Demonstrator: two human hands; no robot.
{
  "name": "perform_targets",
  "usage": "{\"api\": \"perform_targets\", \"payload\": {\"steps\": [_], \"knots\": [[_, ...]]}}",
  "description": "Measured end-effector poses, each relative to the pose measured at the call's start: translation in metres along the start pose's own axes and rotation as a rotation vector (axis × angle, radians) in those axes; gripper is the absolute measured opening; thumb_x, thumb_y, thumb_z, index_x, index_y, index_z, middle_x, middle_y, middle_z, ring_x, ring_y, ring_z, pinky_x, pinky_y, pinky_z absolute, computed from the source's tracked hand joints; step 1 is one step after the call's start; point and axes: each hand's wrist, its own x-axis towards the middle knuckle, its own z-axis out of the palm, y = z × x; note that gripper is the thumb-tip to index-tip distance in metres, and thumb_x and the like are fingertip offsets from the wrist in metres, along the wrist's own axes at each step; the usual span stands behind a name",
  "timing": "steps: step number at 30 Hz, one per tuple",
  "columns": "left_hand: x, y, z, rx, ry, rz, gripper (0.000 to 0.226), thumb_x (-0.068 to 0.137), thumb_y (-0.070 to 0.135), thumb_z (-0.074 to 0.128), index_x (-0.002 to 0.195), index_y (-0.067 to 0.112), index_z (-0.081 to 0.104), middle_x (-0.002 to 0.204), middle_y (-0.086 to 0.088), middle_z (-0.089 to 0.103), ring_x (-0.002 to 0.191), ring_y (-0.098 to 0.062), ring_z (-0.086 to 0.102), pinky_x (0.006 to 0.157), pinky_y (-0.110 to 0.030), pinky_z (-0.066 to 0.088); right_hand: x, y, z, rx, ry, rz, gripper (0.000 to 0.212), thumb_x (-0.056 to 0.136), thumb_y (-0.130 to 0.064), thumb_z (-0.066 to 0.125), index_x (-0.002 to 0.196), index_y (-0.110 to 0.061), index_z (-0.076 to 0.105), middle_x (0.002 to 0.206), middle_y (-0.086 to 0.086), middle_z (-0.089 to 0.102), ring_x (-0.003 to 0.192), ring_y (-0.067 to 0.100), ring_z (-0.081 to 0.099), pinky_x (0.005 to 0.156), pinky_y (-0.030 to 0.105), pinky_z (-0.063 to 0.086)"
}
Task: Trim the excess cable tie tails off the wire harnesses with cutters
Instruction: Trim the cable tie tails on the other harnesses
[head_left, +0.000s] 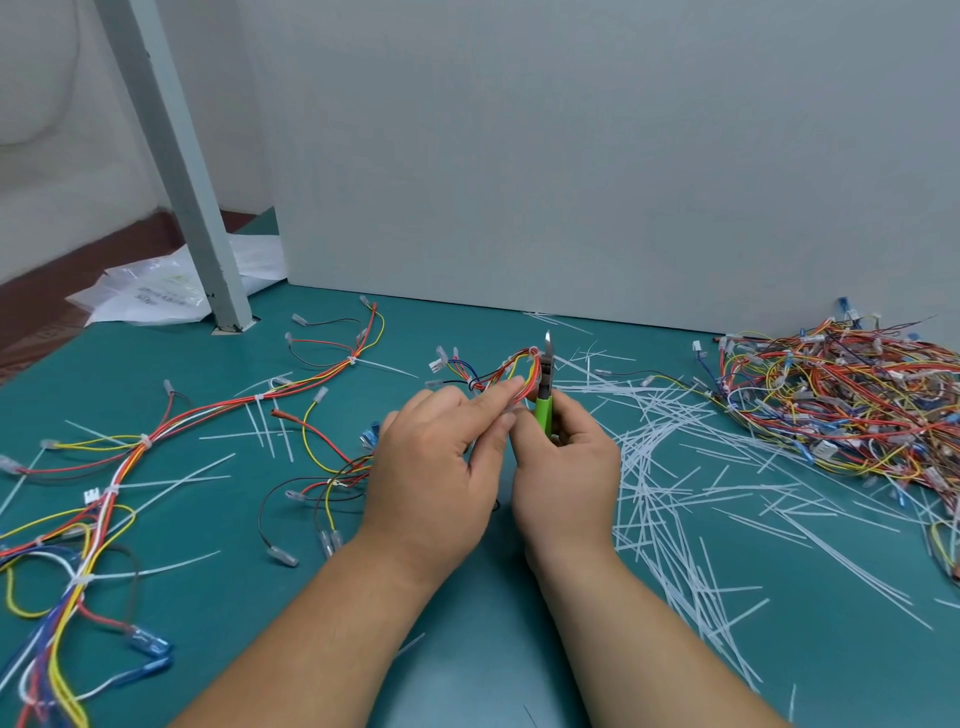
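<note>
While both hands meet at frame centre, a red-and-yellow wire harness (511, 370) loops up between them, pinched by the left hand (436, 467). Green-handled cutters (544, 413) stand upright against the loop, clenched in the right hand (563, 470); blade gap too small to tell. Right of the hands: white cut tails (670, 467) strewn on the teal table (467, 649). Far right: a harness heap (841, 395). Left: spread harnesses (130, 457), tails long

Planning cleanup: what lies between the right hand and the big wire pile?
Head view: mainly scattered white cable tie tails on the table, between right hand and wire pile.
</note>
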Motion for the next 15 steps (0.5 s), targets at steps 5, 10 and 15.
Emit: {"api": "perform_targets", "payload": {"steps": [5, 10, 15], "knots": [[-0.0005, -0.0001, 0.0006, -0.005, -0.001, -0.001, 0.031, 0.098, 0.028, 0.059, 0.126, 0.029, 0.071, 0.068, 0.009, 0.040, 0.069, -0.020, 0.047, 0.064, -0.048, 0.046, -0.0007, -0.0007, 0.0014, 0.004, 0.006, 0.005, 0.023, 0.082, -0.026, 0.066, 0.084, -0.003, 0.064, 0.066, 0.011, 0.042, 0.063, 0.016, 0.034, 0.059, 0.036, 0.031], [-0.0002, -0.0003, 0.0012, -0.008, 0.001, -0.002, 0.031, 0.098, 0.028, 0.059, 0.126, 0.029, 0.071, 0.068, 0.009, 0.041, 0.069, -0.021, 0.047, 0.064, -0.049, 0.046, -0.0003, 0.0001, 0.0004, 0.006, -0.002, 0.005, 0.019, 0.085, -0.024, 0.066, 0.085, -0.005, 0.066, 0.065, 0.008, 0.043, 0.063, 0.015, 0.035, 0.059, 0.035, 0.031], [-0.0006, -0.0012, 0.0017, -0.007, 0.003, -0.003, 0.031, 0.098, 0.027, 0.059, 0.126, 0.029, 0.072, 0.068, 0.009, 0.041, 0.069, -0.021, 0.047, 0.063, -0.049, 0.046, -0.0003, 0.0010, 0.0013, 0.000, 0.007, 0.005, 0.022, 0.082, -0.026, 0.066, 0.083, -0.004, 0.064, 0.064, 0.001, 0.041, 0.062, 0.015, 0.033, 0.058, 0.035, 0.030]]}}
